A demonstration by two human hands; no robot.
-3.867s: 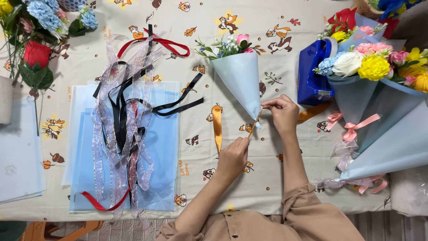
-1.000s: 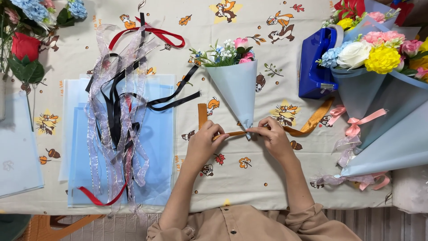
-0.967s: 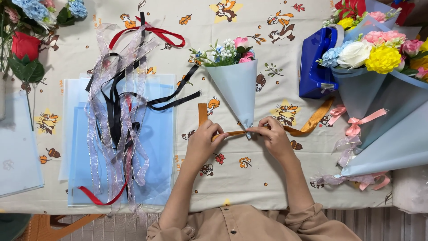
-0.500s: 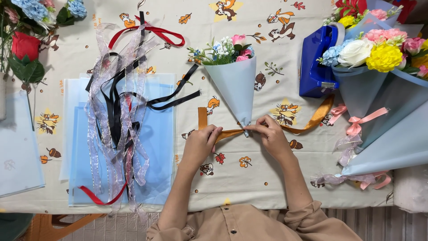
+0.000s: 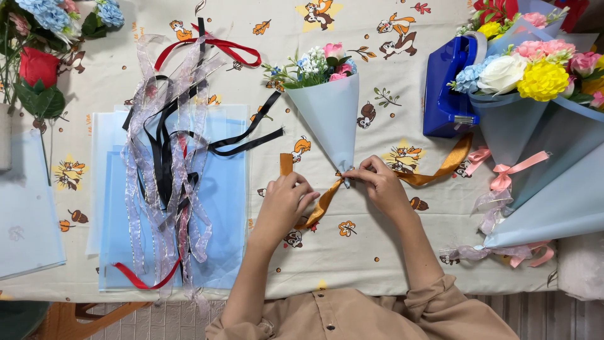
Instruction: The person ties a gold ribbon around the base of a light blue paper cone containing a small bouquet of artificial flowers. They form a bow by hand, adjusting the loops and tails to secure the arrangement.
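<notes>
Cartoon-print surface [image 5: 402,264]: both grips clamp an orange ribbon [image 5: 321,204]; right hand [image 5: 377,186] pinches beside the cone bouquet's [image 5: 327,113] tip, left hand [image 5: 286,201] farther left.

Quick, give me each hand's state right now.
Left hand: closed on the orange ribbon.
Right hand: pinching that ribbon at the tip of the small bouquet.

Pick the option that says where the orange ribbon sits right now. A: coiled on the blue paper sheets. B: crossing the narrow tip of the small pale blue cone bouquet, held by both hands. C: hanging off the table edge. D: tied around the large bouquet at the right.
B: the orange ribbon crosses the tip of the small cone bouquet, with the left hand and the right hand pinching it there.
</notes>
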